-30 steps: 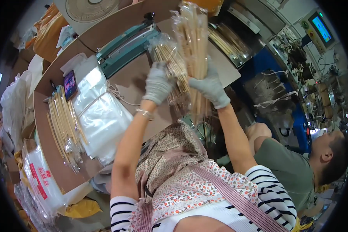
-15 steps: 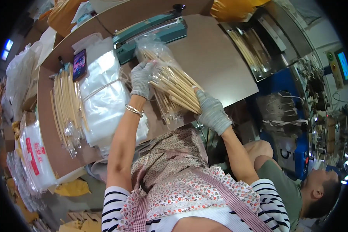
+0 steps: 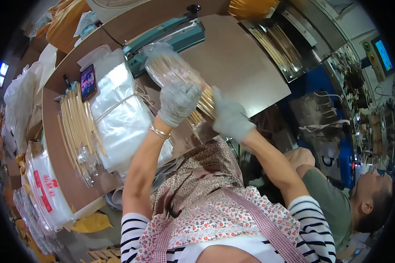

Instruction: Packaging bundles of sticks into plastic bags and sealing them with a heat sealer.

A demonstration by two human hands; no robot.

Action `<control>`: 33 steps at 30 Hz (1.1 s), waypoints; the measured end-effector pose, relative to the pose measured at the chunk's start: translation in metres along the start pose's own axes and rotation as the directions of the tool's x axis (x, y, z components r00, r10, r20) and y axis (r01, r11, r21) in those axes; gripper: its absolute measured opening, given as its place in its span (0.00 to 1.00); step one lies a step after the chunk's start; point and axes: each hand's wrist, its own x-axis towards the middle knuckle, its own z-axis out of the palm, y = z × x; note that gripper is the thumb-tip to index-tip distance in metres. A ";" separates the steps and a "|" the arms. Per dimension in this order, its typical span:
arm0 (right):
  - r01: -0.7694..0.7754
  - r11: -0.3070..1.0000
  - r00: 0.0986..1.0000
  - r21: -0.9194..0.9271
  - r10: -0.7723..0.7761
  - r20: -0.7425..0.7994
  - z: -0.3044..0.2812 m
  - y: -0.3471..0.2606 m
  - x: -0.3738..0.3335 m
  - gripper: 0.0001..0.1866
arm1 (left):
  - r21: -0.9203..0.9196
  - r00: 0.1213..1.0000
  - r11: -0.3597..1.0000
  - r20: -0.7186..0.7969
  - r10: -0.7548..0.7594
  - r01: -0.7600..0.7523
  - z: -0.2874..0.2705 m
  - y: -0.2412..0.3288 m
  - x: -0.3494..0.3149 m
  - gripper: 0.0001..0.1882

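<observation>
Both my hands wear grey gloves. A bundle of thin wooden sticks (image 3: 205, 103) lies slanted between them, mostly inside a clear plastic bag (image 3: 166, 65). My left hand (image 3: 179, 103), fingers curled closed, grips the bag partway down the bundle. Around the near right end of the sticks my right hand (image 3: 232, 117) is closed; its fingertips are partly hidden. More sticks show under my hands near the table's front edge, partly covered. Just beyond the bag stands a teal bag sealer (image 3: 180, 41).
On the left lie a stack of clear plastic bags (image 3: 123, 114) tied with string, a phone (image 3: 88, 82) and bagged sticks (image 3: 77, 125). A metal tray (image 3: 272, 50) holding sticks is at the far right of the brown table (image 3: 245, 61). A co-worker (image 3: 338, 197) sits at right.
My left hand has come down and right, closing over the bag. The sticks that stuck out have gone further into the bag, with my right hand shifted slightly left and up.
</observation>
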 end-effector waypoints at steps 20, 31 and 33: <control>0.611 0.776 0.740 0.158 -0.488 -0.464 0.081 0.015 0.077 0.14 | -0.099 0.532 0.530 0.315 -0.786 0.842 -0.092 0.043 -0.096 0.05; 0.791 0.607 0.603 0.079 -0.794 0.076 0.044 0.058 -0.058 0.16 | -0.337 0.472 0.347 0.752 -0.460 0.875 -0.172 0.140 -0.094 0.05; 0.768 0.631 0.640 0.113 -0.762 -0.093 -0.001 0.028 -0.042 0.14 | -0.245 0.424 0.347 0.588 -0.689 0.905 -0.179 0.113 -0.044 0.05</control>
